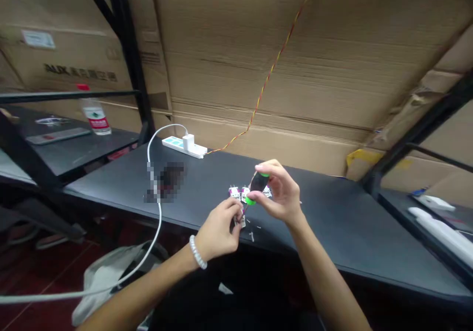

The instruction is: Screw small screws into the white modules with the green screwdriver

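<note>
Two hands work over one screwdriver (259, 182). The right hand (281, 190) curls its fingers and thumb round the black-and-green handle; the left hand (221, 227), a bracelet (197, 252) on its wrist, pinches one small white-and-purple piece (242, 220) near the surface's front edge, the screwdriver's shaft slanting down to it. At least three similar pieces (234, 193) stand just behind the hands, and a few slim bits (252, 236) lie beside the left hand.

The surface (332, 222) is dark, backed by cardboard (277, 40) and flanked by black metal frames (129, 40). It carries one white power strip (173, 144) with one adapter (188, 143); one twisted wire (271, 70) and one white cable (158, 222) run from there. One bottle (96, 116) stands on the left-hand neighbouring shelf.

The left fingers cover much of the pinched piece, and the right hand partly hides those behind. The screwdriver's tip cannot be made out. A pixelated patch (172, 178) masks something dark; both forearms are cut off below.
</note>
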A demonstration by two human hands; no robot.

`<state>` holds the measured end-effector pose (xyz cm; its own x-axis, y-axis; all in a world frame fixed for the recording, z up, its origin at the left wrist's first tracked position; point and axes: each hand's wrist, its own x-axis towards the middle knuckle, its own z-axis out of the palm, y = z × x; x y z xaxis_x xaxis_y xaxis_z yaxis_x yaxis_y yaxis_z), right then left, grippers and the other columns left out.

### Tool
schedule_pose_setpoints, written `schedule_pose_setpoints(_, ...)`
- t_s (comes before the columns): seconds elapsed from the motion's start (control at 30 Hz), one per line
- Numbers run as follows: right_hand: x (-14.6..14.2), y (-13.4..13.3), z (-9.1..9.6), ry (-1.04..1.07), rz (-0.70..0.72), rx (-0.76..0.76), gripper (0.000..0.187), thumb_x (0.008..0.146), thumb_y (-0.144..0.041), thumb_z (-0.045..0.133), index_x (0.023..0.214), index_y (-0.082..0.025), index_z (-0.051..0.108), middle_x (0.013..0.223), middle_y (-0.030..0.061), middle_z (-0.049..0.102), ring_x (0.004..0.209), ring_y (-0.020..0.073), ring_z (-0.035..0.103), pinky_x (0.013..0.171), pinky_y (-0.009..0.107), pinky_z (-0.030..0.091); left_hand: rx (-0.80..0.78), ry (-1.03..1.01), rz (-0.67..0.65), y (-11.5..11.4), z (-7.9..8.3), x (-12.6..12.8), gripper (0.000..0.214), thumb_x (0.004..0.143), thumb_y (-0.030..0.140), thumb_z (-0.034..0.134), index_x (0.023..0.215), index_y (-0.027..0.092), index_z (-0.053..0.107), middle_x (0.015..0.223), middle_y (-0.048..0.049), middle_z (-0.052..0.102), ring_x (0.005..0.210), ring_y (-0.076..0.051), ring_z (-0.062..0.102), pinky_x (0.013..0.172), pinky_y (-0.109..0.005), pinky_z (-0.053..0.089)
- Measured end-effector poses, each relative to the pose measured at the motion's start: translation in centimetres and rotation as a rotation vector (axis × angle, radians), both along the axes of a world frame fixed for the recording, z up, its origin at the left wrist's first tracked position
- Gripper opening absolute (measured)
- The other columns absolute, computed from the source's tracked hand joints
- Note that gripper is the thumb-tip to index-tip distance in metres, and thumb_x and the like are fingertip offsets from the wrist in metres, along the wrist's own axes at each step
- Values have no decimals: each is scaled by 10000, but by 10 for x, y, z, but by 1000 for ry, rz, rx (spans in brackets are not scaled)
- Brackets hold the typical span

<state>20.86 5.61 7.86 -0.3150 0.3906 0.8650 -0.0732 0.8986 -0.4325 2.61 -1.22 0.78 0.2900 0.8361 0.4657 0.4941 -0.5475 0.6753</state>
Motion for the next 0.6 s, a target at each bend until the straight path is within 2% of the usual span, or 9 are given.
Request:
schedule_pose_setpoints(0.07,1,-4,0,-11,36,-49,492,910,-252,798,1374,-355,672,1161,70,680,937,215,688,715,341,605,-19,-21,-11,1,0,-2,204,777,26,636,827,210,563,1036,-64,645,908,-221,645,840,-359,561)
schedule_pose_setpoints(0.2,4,-11,4,-64,136,-171,415,1025,-271,633,1434,-343,633,1330,96,701,1062,258,756,909,467,646,-105,-78,-34,2,0,-8,179,808,24,674,777,188,609,1084,-56,687,891,-185,663,848,-320,558)
schedule_pose_setpoints(0.27,3,-10,6,-54,99,-162,401,997,-248,687,1385,-348,667,1269,80,717,1041,244,746,876,434,649,-155,-103,-40,4,-1,-10,164,816,40,716,763,177,642,1144,-59,702,890,-175,676,859,-311,563)
schedule_pose_setpoints(0.37,1,-6,7,-30,-20,-84,418,895,-233,821,1287,-340,721,1131,57,698,920,202,692,734,339,615,-201,-130,-56,6,-2,-13,144,821,61,757,766,168,679,1207,-70,709,889,-168,693,880,-310,573)
schedule_pose_setpoints(0.43,1,-5,5,-19,-53,-64,421,889,-255,830,1287,-334,719,1130,60,685,888,191,682,730,335,609,-199,-130,-55,6,-3,-13,141,817,64,772,771,169,690,1216,-73,715,912,-175,704,906,-315,576)
schedule_pose_setpoints(0.53,3,-5,4,-19,46,-146,378,997,-312,692,1374,-318,671,1276,101,692,997,235,741,878,434,647,-192,-113,-41,7,-3,-14,147,809,64,782,762,171,693,1222,-70,721,927,-182,714,915,-318,578)
schedule_pose_setpoints(0.6,4,-5,4,-31,132,-215,387,1031,-303,636,1417,-325,639,1331,109,701,1029,252,765,907,478,657,-197,-110,-41,8,-3,-15,147,802,63,789,757,171,701,1233,-68,721,920,-179,717,917,-318,580)
